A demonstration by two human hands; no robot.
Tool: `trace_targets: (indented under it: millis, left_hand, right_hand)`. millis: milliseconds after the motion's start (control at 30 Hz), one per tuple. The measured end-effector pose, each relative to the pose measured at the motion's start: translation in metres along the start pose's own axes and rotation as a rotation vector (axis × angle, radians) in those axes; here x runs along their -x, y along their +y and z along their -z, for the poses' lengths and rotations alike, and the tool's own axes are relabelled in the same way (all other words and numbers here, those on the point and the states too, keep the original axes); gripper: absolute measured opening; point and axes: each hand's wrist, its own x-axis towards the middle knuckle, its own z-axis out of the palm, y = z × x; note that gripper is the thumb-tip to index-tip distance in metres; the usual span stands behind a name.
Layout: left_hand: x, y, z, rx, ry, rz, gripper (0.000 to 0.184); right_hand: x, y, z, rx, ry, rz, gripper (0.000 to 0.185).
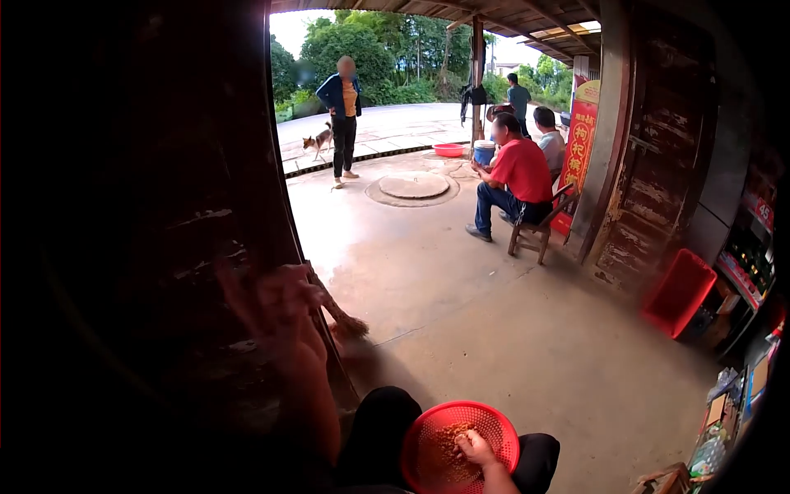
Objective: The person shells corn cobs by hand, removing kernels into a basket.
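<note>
A red plastic colander (508,432) rests across my lap between my dark-trousered knees. Inside it lie many small orange-brown pieces (448,461), too small to name surely. Over them, inside the rim, my right hand (476,449) has its fingers drawn together; what they pinch, if anything, is hidden. My left hand (284,296) is raised well away from the colander, before the dark wooden door on the left. Motion smears its fingers, and I see no object in it. Just beyond that hand a straw broom (347,323) leans by the door edge.
A person in red (524,169) sits on a wooden chair (535,235), another beside them. A person (341,115) stands near a dog (317,142). A round cover (414,184), red basin (448,150) and blue bucket (484,152) are outside. A red crate (679,292) and shelves stand right.
</note>
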Motion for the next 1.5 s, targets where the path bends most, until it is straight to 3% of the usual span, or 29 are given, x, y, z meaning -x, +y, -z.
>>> trace_targets:
  millis: [100, 200, 267, 300, 367, 400, 500, 533, 567, 600, 733, 800, 867, 1033, 1100, 1133, 1200, 1400, 1500]
  left_hand:
    - [0.009, 0.006, 0.015, -0.021, -0.015, -0.137, 0.090]
    - [0.051, -0.009, 0.014, -0.240, -0.285, 0.212, 0.088]
    - [0.080, -0.052, 0.034, -0.461, -0.658, 0.254, 0.077]
    - [0.101, -0.066, 0.039, -0.470, -0.763, 0.296, 0.069]
    - [0.149, -0.085, 0.054, -0.449, -0.891, 0.579, 0.046]
    - [0.167, -0.094, 0.062, -0.549, -1.099, 0.627, 0.042]
    - [0.262, -0.136, 0.104, -0.463, -1.334, 0.784, 0.037]
    - [0.329, -0.171, 0.140, -0.419, -1.347, 0.685, 0.039]
    - [0.305, -0.143, 0.117, -0.398, -1.478, 0.845, 0.038]
    - [0.296, -0.129, 0.103, -0.267, -1.492, 1.200, 0.037]
    - [0.348, -0.132, 0.109, -0.176, -1.515, 0.972, 0.032]
    - [0.362, -0.141, 0.115, -0.063, -1.461, 1.025, 0.031]
    - [0.355, -0.139, 0.109, -0.184, -1.552, 0.970, 0.030]
    - [0.374, -0.151, 0.124, -0.177, -1.427, 1.169, 0.030]
    - [0.371, -0.150, 0.122, -0.214, -1.371, 1.332, 0.032]
    - [0.373, -0.151, 0.124, -0.209, -1.371, 1.333, 0.032]
    - [0.374, -0.153, 0.125, -0.131, -1.430, 1.304, 0.034]
    - [0.383, -0.157, 0.126, -0.204, -1.474, 1.355, 0.038]
    - [0.389, -0.158, 0.128, -0.298, -1.477, 1.274, 0.040]
  right_hand:
    - [-0.012, 0.017, 0.009, 0.001, -0.040, 0.017, 0.032]
    - [-0.021, 0.039, 0.016, -0.005, -0.075, -0.002, 0.036]
    - [-0.015, 0.020, 0.012, 0.025, -0.082, -0.050, 0.036]
    - [-0.017, 0.028, 0.012, -0.003, -0.072, -0.039, 0.037]
    - [-0.019, 0.034, 0.014, -0.011, -0.068, -0.036, 0.038]
    - [-0.022, 0.035, 0.015, -0.025, -0.060, -0.037, 0.039]
    - [-0.022, 0.034, 0.014, 0.021, -0.021, -0.025, 0.034]
    - [-0.023, 0.037, 0.013, 0.032, -0.015, 0.010, 0.034]
    - [-0.024, 0.038, 0.014, 0.040, -0.005, 0.044, 0.033]
    - [-0.025, 0.040, 0.013, 0.051, 0.006, 0.080, 0.033]
    - [-0.025, 0.044, 0.016, 0.152, 0.076, 0.307, 0.032]
    - [-0.019, 0.038, 0.016, 0.280, 0.147, 0.477, 0.032]
    - [-0.021, 0.038, 0.013, 0.348, 0.208, 0.559, 0.025]
    - [-0.037, 0.073, 0.020, -0.056, 0.068, 0.196, 0.032]
    - [-0.028, 0.054, 0.015, 0.003, 0.089, 0.210, 0.032]
    - [-0.024, 0.039, 0.011, 0.067, 0.106, 0.232, 0.031]
    - [-0.026, 0.051, 0.015, -0.062, 0.095, 0.037, 0.034]
    - [-0.016, 0.042, 0.010, -0.172, 0.150, -0.044, 0.034]
    - [-0.023, 0.050, 0.016, -0.100, 0.137, -0.028, 0.033]
